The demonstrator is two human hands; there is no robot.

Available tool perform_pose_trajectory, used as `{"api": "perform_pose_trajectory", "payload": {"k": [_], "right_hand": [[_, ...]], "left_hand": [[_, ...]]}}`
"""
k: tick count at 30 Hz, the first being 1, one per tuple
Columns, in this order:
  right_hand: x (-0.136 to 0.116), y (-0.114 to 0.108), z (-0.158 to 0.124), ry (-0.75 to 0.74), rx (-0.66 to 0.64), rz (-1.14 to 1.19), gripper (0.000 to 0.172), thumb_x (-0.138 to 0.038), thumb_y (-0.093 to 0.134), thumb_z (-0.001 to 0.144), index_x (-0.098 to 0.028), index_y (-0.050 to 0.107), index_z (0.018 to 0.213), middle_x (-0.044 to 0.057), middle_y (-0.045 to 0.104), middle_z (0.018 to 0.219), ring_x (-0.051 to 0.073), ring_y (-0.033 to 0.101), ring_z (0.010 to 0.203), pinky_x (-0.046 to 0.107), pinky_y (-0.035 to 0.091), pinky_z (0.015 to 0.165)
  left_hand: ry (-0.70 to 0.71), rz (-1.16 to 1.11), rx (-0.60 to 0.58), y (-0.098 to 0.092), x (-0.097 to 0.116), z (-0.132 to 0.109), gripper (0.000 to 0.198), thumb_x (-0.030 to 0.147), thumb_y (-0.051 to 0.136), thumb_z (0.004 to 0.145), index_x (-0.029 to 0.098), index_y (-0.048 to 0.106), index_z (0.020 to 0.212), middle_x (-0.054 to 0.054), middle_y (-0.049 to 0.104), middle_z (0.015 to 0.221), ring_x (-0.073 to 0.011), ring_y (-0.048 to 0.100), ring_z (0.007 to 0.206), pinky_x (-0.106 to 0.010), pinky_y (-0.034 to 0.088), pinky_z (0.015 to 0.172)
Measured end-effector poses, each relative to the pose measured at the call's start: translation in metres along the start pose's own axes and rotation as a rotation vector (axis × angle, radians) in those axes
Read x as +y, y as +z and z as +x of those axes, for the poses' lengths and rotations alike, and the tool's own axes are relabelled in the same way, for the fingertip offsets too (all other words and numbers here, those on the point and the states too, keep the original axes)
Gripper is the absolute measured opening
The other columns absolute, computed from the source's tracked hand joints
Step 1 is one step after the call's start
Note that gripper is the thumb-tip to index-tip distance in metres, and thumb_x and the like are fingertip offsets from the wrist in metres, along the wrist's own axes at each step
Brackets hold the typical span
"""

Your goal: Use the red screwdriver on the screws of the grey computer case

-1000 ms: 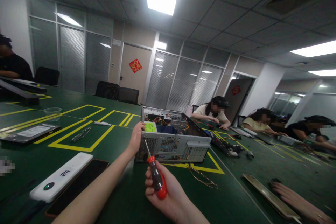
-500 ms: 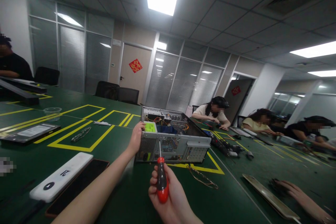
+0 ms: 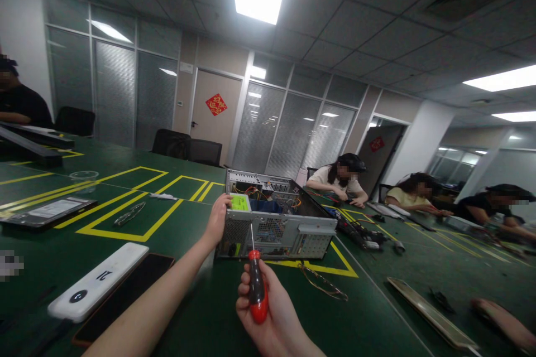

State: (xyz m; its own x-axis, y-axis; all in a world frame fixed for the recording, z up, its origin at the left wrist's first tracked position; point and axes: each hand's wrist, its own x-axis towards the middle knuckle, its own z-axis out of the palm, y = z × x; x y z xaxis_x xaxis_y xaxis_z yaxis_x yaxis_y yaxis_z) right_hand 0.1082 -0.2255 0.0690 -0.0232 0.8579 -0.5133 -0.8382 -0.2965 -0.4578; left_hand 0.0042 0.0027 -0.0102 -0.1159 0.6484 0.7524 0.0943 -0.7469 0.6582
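Centrally, a screwdriver (image 3: 256, 284) with a red and black handle is held upright in the right hand (image 3: 274, 321), just in front of the computer case (image 3: 278, 226). The fingers are wrapped closed about the handle. The thin shaft is pointed up toward the case's perforated rear panel; whether the tip is touching the panel cannot be told. The case is seen lying on its side on the green table (image 3: 201, 312), its upper side open, with coloured wires shown inside. Its near left top corner is gripped by the left hand (image 3: 218, 220), the thumb laid over the edge beside a green label (image 3: 239, 202).

A yellow taped outline (image 3: 341, 265) is marked on the table under the case, and a loop of thin wire (image 3: 322, 284) is laid just in front of the case, to its right. Left of the case and nearer the camera, a white device (image 3: 98, 281) is rested on a dark flat slab (image 3: 125, 295). Further left of the case, a dark panel (image 3: 46, 212) and a clear cup (image 3: 84, 178) are set. Right of the case, a long metal panel (image 3: 431, 315) is laid, with another person's hand (image 3: 502, 326) near it. Seated people are seen beyond the case's right side.
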Motion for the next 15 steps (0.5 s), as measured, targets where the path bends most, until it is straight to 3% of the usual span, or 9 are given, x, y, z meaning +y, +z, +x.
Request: {"api": "perform_pose_trajectory", "payload": {"k": [7, 12, 15], "right_hand": [[-0.0008, -0.0037, 0.0046, -0.012, -0.012, -0.019, 0.029, -0.034, 0.049, 0.102, -0.015, 0.062, 0.085, 0.0, 0.059, 0.063, 0.008, 0.051, 0.049, 0.017, 0.034, 0.046], [-0.0016, 0.0032, -0.0016, -0.002, 0.071, -0.092, 0.031, -0.036, 0.046, 0.104, -0.015, 0.061, 0.086, 0.001, 0.062, 0.064, 0.009, 0.057, 0.052, 0.018, 0.044, 0.05], [-0.006, 0.0039, -0.0022, 0.034, 0.042, -0.166, 0.03, -0.04, 0.048, 0.103, -0.016, 0.059, 0.091, 0.002, 0.065, 0.067, 0.008, 0.052, 0.047, 0.014, 0.036, 0.043]], "left_hand": [[-0.003, 0.004, 0.01, 0.0009, -0.0002, 0.0007, 0.052, 0.061, 0.024, 0.099, 0.023, 0.057, 0.086, -0.011, 0.067, 0.119, -0.026, 0.055, 0.13, -0.048, 0.038, 0.119], [-0.001, 0.004, 0.016, 0.0012, 0.0006, 0.0001, 0.05, 0.06, 0.025, 0.099, 0.023, 0.057, 0.087, -0.011, 0.067, 0.118, -0.0261, 0.055, 0.13, -0.048, 0.039, 0.118], [0.001, 0.01, 0.017, 0.0016, 0.0005, -0.0002, 0.051, 0.06, 0.025, 0.099, 0.023, 0.057, 0.086, -0.011, 0.068, 0.118, -0.026, 0.055, 0.13, -0.048, 0.039, 0.118]]}}
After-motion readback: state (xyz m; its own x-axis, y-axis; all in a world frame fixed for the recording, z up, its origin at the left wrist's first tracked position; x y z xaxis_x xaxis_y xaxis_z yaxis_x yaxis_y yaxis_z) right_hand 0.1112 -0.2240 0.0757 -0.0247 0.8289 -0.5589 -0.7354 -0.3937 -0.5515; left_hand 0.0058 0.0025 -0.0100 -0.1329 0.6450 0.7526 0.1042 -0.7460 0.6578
